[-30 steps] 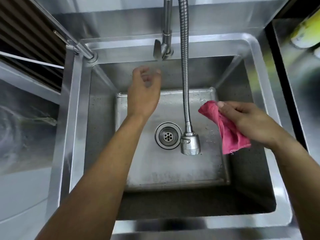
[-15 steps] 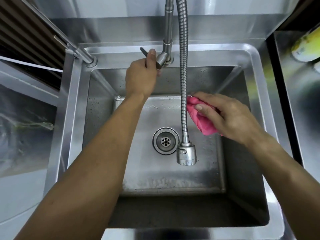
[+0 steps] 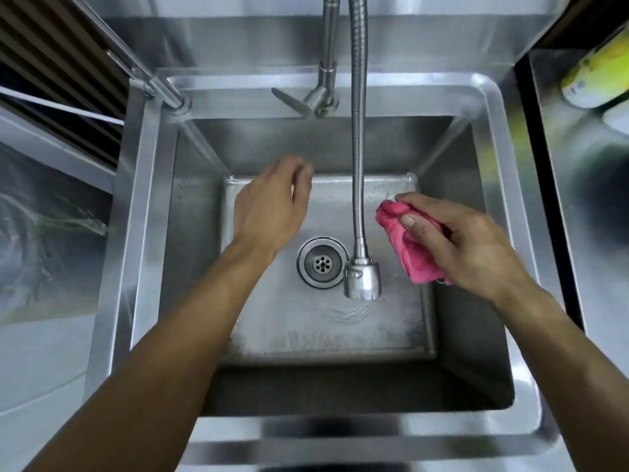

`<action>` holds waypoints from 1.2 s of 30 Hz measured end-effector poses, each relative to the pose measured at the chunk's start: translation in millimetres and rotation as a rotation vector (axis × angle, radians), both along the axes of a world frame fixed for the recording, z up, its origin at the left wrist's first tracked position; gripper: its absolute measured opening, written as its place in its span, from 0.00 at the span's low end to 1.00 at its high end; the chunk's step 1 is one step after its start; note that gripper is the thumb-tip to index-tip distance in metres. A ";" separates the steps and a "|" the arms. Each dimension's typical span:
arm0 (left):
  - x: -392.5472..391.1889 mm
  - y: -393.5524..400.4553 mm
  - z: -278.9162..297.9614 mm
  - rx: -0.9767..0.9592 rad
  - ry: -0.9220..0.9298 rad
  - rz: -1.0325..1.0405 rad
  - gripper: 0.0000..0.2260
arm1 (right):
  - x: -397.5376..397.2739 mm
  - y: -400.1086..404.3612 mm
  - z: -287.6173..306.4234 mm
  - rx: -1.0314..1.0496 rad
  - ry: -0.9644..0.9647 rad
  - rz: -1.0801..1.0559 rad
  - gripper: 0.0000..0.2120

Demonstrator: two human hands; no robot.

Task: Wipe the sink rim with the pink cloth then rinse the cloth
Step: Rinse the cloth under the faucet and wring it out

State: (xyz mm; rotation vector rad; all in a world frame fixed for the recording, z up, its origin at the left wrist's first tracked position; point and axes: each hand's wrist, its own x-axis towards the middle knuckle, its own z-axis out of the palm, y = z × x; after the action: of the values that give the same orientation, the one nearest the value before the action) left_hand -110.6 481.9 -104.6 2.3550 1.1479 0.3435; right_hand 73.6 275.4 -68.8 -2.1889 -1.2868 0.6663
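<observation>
The pink cloth (image 3: 405, 247) is bunched in my right hand (image 3: 463, 243), which grips it over the right side of the steel sink basin, just right of the hanging spray head (image 3: 361, 279). Water ripples on the basin floor under the spray head. My left hand (image 3: 269, 206) hovers over the basin's back left, fingers relaxed and holding nothing, below the tap lever (image 3: 292, 102), which points left. The sink rim (image 3: 143, 206) frames the basin on all sides.
The flexible metal hose (image 3: 357, 131) hangs down the middle from the tap column (image 3: 328, 63). The drain (image 3: 321, 263) sits at the basin's centre. A steel rail (image 3: 136, 66) runs to the back left corner. A yellow-green object (image 3: 599, 76) lies on the right counter.
My left hand has let go of the tap lever and dropped back over the basin. The lever now points left and water runs from the spray head. My right hand shifted slightly right with the cloth.
</observation>
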 end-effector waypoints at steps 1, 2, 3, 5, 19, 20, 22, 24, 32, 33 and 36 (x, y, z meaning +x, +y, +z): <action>-18.9 -17.7 -6.8 0.016 0.024 -0.063 0.09 | -5.2 -10.4 2.2 -0.021 0.042 -0.008 0.18; -36.8 -33.2 -15.9 0.010 0.073 -0.114 0.08 | -9.9 -21.4 2.6 -0.042 0.098 -0.024 0.17; -52.5 -47.9 -22.8 -0.019 0.149 -0.155 0.07 | -14.1 -33.0 2.1 -0.069 0.173 -0.047 0.15; -76.3 -73.5 -33.8 -0.166 0.301 -0.243 0.08 | -20.7 -56.2 -2.0 -0.135 0.338 -0.106 0.15; -57.0 -108.8 -74.7 -1.461 -0.016 0.140 0.14 | -74.7 -48.1 -87.9 -0.462 1.065 -0.334 0.30; -57.1 -107.3 -76.4 -1.448 -0.003 0.212 0.18 | -71.0 -49.0 -87.4 -0.464 1.158 -0.314 0.34; -55.1 -107.0 -79.0 -1.402 0.033 0.396 0.25 | -70.7 -48.1 -85.8 -0.493 1.191 -0.170 0.37; -50.8 -110.2 -79.7 -1.387 0.074 0.510 0.30 | -79.4 -41.3 -89.1 -0.486 1.076 -0.105 0.32; -37.6 -124.6 -75.1 -1.118 -0.014 0.276 0.12 | -91.2 -18.8 -95.5 -0.361 0.713 -0.470 0.14; -38.1 -127.6 -76.1 -1.048 -0.014 0.237 0.09 | -95.2 -20.2 -90.7 -0.333 0.626 -0.413 0.13; -43.6 -134.0 -73.3 -0.839 -0.043 0.133 0.07 | -112.2 -28.2 -80.2 -0.247 0.435 -0.233 0.12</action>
State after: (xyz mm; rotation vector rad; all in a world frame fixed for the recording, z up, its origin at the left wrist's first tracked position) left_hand -154.1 348.0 -178.0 1.5355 1.1357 -0.0527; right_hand -38.6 247.2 -149.0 -2.1714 -0.7476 1.1742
